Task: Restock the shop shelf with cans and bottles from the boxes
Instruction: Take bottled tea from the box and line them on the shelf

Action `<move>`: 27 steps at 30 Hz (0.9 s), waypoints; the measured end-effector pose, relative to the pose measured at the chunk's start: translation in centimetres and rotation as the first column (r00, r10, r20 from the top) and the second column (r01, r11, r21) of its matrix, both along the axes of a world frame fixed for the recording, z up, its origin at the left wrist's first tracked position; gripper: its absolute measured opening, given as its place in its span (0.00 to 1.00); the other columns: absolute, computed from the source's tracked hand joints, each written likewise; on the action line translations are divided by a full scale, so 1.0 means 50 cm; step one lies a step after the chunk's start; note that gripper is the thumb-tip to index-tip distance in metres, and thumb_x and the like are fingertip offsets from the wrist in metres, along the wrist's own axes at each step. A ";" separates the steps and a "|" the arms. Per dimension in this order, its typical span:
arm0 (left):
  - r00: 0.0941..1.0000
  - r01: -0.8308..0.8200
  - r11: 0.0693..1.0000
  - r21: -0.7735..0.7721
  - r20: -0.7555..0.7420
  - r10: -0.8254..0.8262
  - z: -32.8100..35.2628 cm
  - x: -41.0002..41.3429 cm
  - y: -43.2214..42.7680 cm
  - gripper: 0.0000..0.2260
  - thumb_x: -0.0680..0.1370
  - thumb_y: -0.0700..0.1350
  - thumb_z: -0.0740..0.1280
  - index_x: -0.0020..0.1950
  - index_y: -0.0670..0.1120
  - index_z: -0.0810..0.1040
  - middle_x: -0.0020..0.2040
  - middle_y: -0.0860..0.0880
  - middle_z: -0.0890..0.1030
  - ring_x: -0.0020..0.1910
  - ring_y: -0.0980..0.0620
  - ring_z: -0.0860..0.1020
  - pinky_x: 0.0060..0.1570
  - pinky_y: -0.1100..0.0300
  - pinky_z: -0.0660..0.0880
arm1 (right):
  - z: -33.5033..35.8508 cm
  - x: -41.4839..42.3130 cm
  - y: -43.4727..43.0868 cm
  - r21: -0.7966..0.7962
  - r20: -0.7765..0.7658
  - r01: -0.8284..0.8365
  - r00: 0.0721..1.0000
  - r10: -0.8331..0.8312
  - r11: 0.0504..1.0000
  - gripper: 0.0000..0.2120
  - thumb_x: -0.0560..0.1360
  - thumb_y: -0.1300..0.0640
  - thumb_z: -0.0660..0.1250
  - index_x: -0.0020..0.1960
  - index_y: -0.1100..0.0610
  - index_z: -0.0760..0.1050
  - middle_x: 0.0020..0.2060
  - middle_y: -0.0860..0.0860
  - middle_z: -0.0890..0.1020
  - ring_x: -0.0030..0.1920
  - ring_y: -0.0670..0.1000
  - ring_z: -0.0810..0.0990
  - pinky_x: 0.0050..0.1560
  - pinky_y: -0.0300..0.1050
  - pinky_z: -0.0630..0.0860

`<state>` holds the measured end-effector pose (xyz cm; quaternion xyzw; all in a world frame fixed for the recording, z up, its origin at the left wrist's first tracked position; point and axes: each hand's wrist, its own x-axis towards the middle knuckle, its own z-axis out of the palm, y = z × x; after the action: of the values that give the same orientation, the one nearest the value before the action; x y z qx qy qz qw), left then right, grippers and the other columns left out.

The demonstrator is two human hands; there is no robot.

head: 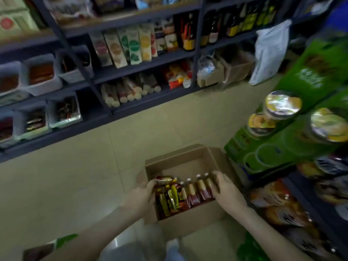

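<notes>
An open cardboard box (188, 161) sits on the floor at the lower middle. Its near half holds several small bottles with red and yellow labels (190, 191), upright in a row, and one bottle (163, 178) lying on top at the left. My left hand (141, 198) reaches over the box's left wall, its fingers curled at the lying bottle and the left end of the row. My right hand (225, 189) is at the row's right end, fingers curled round the outermost bottle (209, 185). The view is blurred by motion.
Dark shelving (143, 66) with pouches, rolls and white bins runs along the back. Green display cartons (282, 147) with round foil-lidded tubs stand at the right, snack bags (282, 210) below them. A white plastic bag (269, 51) hangs at the far right. Tiled floor lies between.
</notes>
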<state>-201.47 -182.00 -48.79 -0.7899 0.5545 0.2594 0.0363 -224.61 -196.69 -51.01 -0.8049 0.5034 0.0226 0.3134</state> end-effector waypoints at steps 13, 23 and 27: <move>0.925 0.348 0.900 0.262 0.064 -0.376 -0.614 0.084 -0.238 0.25 0.82 0.46 0.56 0.77 0.52 0.51 0.75 0.44 0.58 0.72 0.45 0.62 0.68 0.52 0.62 | -0.701 0.081 -0.150 0.332 -0.262 0.172 0.961 -0.084 0.928 0.24 0.79 0.58 0.60 0.74 0.54 0.60 0.68 0.54 0.69 0.68 0.53 0.68 0.71 0.51 0.63; 0.977 0.203 0.970 0.132 0.044 -0.210 -1.106 0.007 -0.295 0.32 0.74 0.52 0.68 0.76 0.50 0.60 0.73 0.39 0.65 0.71 0.40 0.66 0.68 0.46 0.63 | -1.157 0.119 -0.259 0.276 -0.479 0.019 0.870 0.120 0.961 0.44 0.74 0.53 0.68 0.77 0.56 0.40 0.73 0.59 0.58 0.71 0.59 0.60 0.68 0.52 0.64; 0.978 0.201 0.975 0.092 0.047 -0.206 -1.235 -0.020 -0.287 0.29 0.75 0.60 0.56 0.73 0.49 0.67 0.73 0.39 0.66 0.72 0.39 0.64 0.69 0.40 0.60 | -1.247 0.132 -0.264 0.138 -0.582 -0.060 0.803 0.130 0.989 0.51 0.71 0.49 0.70 0.76 0.54 0.34 0.71 0.61 0.57 0.69 0.61 0.61 0.65 0.53 0.67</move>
<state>-202.47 -196.37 -110.55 -0.7338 0.6193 0.2556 0.1125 -218.01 -209.87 -113.36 -0.7634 0.5328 0.3147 0.1853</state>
